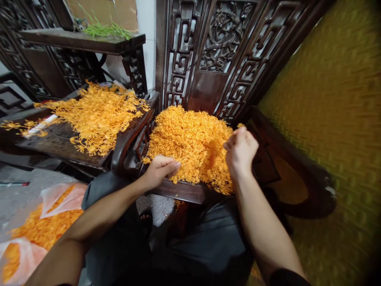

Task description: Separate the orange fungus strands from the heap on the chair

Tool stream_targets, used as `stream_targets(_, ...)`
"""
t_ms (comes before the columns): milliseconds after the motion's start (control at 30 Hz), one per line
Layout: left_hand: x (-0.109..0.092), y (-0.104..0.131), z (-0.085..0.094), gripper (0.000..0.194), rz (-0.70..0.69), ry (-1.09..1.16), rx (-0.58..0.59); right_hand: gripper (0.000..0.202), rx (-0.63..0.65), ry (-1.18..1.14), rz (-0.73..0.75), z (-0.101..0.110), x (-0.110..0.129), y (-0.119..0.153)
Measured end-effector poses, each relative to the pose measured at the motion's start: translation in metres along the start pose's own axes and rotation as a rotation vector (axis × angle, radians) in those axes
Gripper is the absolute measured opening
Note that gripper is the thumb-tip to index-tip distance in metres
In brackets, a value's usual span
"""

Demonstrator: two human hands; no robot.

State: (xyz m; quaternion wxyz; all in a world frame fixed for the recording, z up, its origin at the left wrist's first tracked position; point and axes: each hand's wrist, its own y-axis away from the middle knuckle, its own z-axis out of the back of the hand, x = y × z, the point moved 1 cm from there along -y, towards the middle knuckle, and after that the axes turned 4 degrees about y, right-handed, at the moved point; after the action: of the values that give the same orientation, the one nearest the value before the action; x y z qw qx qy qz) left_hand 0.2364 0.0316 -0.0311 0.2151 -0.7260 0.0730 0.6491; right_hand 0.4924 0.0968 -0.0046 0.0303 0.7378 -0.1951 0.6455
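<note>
Fingers [171,165] of the left hand [159,171] curl together, thumb against the fingertips, pinching a few strands at the near left edge of the big heap of orange, thread-like dried strands [190,145]. Right hand [240,150] is closed in a loose fist, knuckles up, raised at the heap's right edge; a small orange bit [240,125] shows just above it, but whether the fist grips strands cannot be told. Both forearms are bare and reach in from below, left one angled up from the lower left, right one nearly straight up from the lower right.

No writing, label or brand readable anywhere.

Largest to smallest:
- Yellow-green patterned surface [336,119], blurred, fills the right side.
- Dark carved wooden chair back with fretwork panels [214,51] stands behind the heap.
- Dark wooden chair seat [187,190] carries the heap, which covers most of it; the curved armrest [131,139] stands at its left.
- Second spread of longer orange strands [98,115] lies on a dark wooden counter [56,141] to the left, well apart from the hands.
- Clear plastic bags with orange material [44,226] lie on the floor at lower left; two openings visible.
- Dark wooden shelf [80,39] at upper left, with green stalks [104,29] on it.
- Thin red-and-white stick-like thing [14,184] on the grey floor, far left.

Count: two hands, three orange masses (seat, counter, floor).
</note>
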Motion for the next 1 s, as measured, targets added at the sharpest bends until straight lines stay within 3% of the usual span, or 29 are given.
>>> stream_targets(67, 0.001, 0.001, 0.0, 0.052, 0.064, 0.125, -0.034, 0.043, -0.027, -0.064, -0.06, 0.01, -0.001, -0.011)
stream_targets(133, 0.004, -0.002, -0.001, 0.05, 0.123, 0.253, -0.078, 0.035, 0.129, -0.048, -0.231, 0.01, -0.006, -0.007)
stream_targets(233, 0.007, -0.008, -0.004, 0.047, 0.137, 0.368, -0.156, 0.025, 0.357, -0.079, -0.413, -0.008, -0.011, 0.016)
stream_targets(333, 0.007, -0.014, -0.009, 0.045, 0.11, 0.418, -0.217, 0.022, 0.483, -0.171, -0.492, -0.03, -0.014, 0.037)
stream_targets(433, 0.008, -0.018, -0.016, 0.046, 0.09, 0.457, -0.233, 0.018, 0.518, -0.21, -0.543, -0.042, -0.018, 0.045)
stream_targets(733, 0.015, -0.026, -0.022, 0.048, 0.117, 0.502, -0.329, 0.027, 0.711, -0.371, -0.671, -0.046, -0.027, 0.042)
stream_targets(900, 0.018, -0.026, -0.023, 0.048, 0.118, 0.468, -0.314, 0.039, 0.69, -0.217, -0.558, -0.054, -0.026, 0.05)
stream_targets(1000, 0.016, -0.019, -0.02, 0.048, 0.071, 0.435, -0.283, 0.048, 0.491, -0.103, -0.443, -0.038, -0.026, 0.03)
